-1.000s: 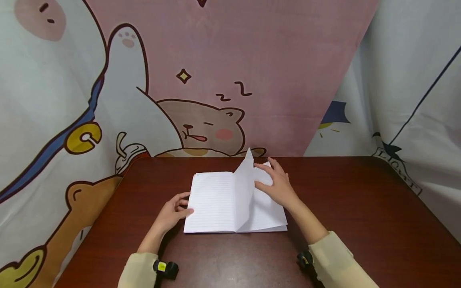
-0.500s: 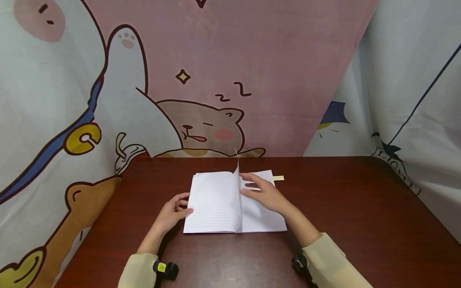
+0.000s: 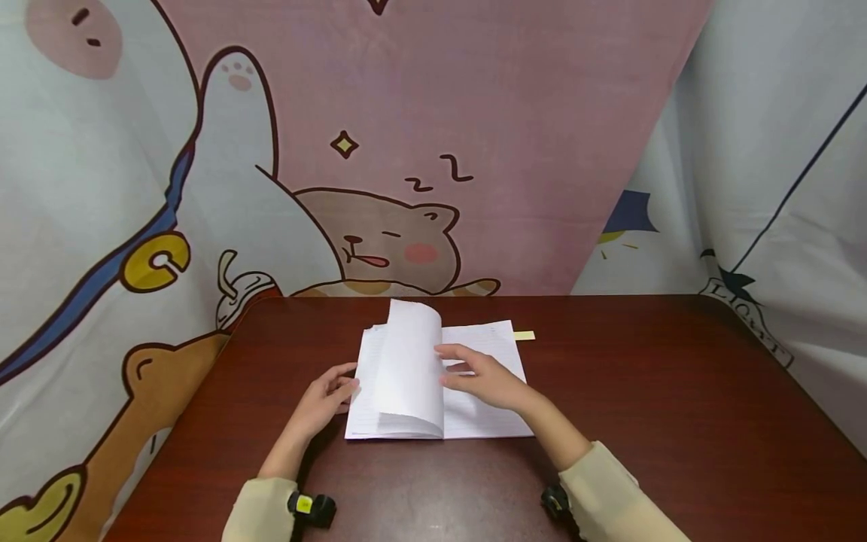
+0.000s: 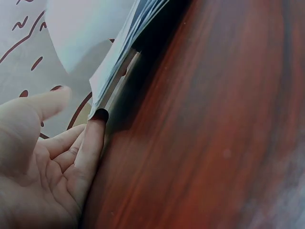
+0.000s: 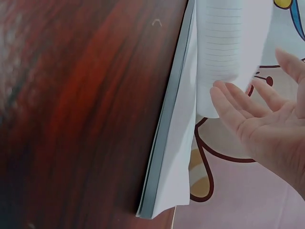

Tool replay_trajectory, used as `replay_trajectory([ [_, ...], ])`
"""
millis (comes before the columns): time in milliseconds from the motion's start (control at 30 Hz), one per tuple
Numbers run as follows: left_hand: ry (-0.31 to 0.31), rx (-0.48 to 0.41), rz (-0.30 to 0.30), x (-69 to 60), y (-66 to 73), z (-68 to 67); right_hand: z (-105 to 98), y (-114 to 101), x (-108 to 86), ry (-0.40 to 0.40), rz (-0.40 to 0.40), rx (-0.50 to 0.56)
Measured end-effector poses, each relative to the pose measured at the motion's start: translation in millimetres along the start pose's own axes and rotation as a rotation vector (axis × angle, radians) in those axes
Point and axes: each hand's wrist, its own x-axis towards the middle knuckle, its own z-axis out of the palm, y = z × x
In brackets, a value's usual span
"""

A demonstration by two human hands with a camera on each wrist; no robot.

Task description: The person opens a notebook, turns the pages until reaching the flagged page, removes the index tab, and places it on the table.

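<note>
A lined notebook point(image 3: 477, 421) lies spread on the brown table. One turning page point(image 3: 409, 361) curls over its left half, its upper part raised. My right hand point(image 3: 491, 382) is over the inner right side, fingers extended and fingertips against the curled page near the spine. In the right wrist view, that hand point(image 5: 267, 117) shows a bare palm with thumb apart from the fingers. At the notebook's left edge rests my left hand point(image 3: 318, 403). Seen from the left wrist, the left hand point(image 4: 47, 167) has fingertips touching the page edges from below and outside, its thumb lifted clear of the paper.
A pale yellow tab point(image 3: 524, 336) sticks out from the notebook's upper right edge. The brown table point(image 3: 643, 361) extends around it. Behind stands a cartoon-printed cloth point(image 3: 542, 150). A small black device point(image 3: 313, 508) is strapped at the left wrist.
The page has swung from upright over to the left half. My right hand has moved left with it, uncovering the yellow tab. My left thumb has slid off the page; that hand otherwise stays put.
</note>
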Motion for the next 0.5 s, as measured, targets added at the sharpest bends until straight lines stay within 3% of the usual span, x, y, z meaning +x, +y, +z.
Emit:
replay_trajectory([
  [133, 0.015, 0.008, -0.017, 0.7, 0.1, 0.9, 3, 2, 0.5, -0.039, 0.009, -0.03],
  [500, -0.008, 0.047, 0.006, -0.5, 0.7, -1.7, 11, 1, 0.6, -0.161, 0.051, -0.093],
])
